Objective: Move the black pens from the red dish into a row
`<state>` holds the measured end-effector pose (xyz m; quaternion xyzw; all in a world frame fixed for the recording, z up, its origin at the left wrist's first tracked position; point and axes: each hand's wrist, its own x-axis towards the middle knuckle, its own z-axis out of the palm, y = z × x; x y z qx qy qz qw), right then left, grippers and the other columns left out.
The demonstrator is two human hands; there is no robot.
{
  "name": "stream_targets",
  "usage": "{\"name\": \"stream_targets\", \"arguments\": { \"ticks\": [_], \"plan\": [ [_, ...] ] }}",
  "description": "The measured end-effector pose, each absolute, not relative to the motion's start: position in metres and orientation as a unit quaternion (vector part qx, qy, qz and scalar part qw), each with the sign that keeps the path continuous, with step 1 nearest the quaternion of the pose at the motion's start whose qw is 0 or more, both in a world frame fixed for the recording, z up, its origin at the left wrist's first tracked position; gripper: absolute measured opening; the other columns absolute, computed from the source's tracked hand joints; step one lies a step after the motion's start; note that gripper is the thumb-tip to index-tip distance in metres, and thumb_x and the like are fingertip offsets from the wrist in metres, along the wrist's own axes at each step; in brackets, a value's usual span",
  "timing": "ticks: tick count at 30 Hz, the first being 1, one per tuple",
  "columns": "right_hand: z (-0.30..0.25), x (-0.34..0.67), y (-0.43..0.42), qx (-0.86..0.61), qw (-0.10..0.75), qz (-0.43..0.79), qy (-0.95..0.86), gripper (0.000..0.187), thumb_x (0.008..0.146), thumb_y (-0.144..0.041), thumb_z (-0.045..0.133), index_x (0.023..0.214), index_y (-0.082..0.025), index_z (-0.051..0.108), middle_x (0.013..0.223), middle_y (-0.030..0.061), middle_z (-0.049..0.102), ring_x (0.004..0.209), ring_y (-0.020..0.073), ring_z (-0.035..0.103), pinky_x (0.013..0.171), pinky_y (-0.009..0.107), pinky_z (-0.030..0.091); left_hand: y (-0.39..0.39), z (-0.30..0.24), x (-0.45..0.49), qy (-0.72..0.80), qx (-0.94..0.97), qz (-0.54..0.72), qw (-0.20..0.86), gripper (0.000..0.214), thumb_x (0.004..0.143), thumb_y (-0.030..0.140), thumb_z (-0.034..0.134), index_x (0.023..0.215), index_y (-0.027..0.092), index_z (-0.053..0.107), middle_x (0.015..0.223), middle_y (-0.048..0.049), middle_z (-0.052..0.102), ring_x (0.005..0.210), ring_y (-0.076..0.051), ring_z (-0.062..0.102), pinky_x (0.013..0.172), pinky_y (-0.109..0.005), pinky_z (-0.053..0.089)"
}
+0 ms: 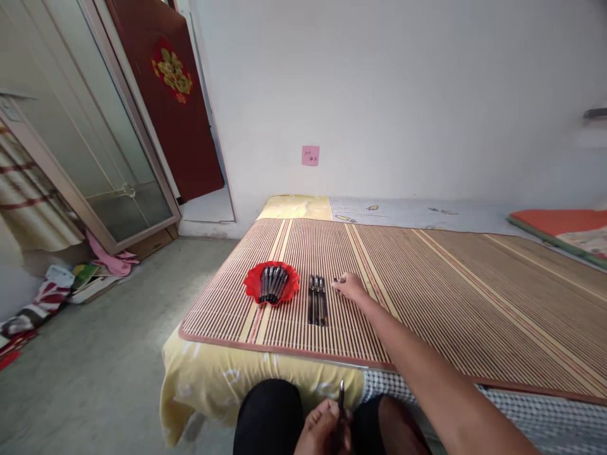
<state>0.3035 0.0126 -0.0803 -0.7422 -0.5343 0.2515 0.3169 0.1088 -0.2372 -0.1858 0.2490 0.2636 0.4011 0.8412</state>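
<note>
From my remote seat I see the right hand (351, 286) reached far out over the bamboo mat (450, 284), arm nearly straight. Its fingers are curled down with the tips on the mat, right at a small dark piece (336, 280) (maybe a cap, too small to call). I cannot tell whether they pinch it or only touch it.

The left hand (325, 430) sits low by the knees, fingers pressed together around a pen (341, 390) held upright with its end poking above the fist. I'd guess it is parked there so it is out of the way.

Just left of the right hand lies a row of three pens (317, 301), side by side, parallel and touching or nearly so. The neat lineup looks deliberate.

Further left, near the row but apart from it, is a red dish (250, 284) with a bundle of dark pens (272, 284) heaped inside, which keeps them from rolling.

The mat covers the bed (213, 379), and everything sits near its front edge, within the arm's reach.
</note>
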Motion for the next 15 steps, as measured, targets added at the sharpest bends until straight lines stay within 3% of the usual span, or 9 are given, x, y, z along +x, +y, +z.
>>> {"name": "stream_targets", "arguments": {
  "ticks": [9,15],
  "plan": [
    [-0.086,0.302,0.024,-0.754,0.215,0.205,-0.586,0.009,0.086,-0.024,0.067,0.081,-0.017,0.070,0.070,0.0040,0.071,0.058,0.0136,0.064,0.055,0.023,0.037,-0.236,-0.191,0.108,0.245,0.264,0.375,0.854,0.050,0.076,0.063,0.078,0.082,0.014,0.068,0.050,0.0008,0.060,0.035,-0.006,0.038,0.040,-0.021,0.022],
    [-0.087,0.317,0.014,-0.726,0.211,0.212,-0.619,0.031,0.087,-0.013,0.055,0.113,-0.018,0.072,0.102,0.0083,0.076,0.064,0.0127,0.065,0.056,0.022,0.039,-0.238,-0.198,0.112,0.254,0.262,0.381,0.850,0.050,0.076,0.063,0.077,0.081,0.014,0.068,0.049,0.0012,0.060,0.031,-0.006,0.035,0.037,-0.021,0.018]
  ]
}}
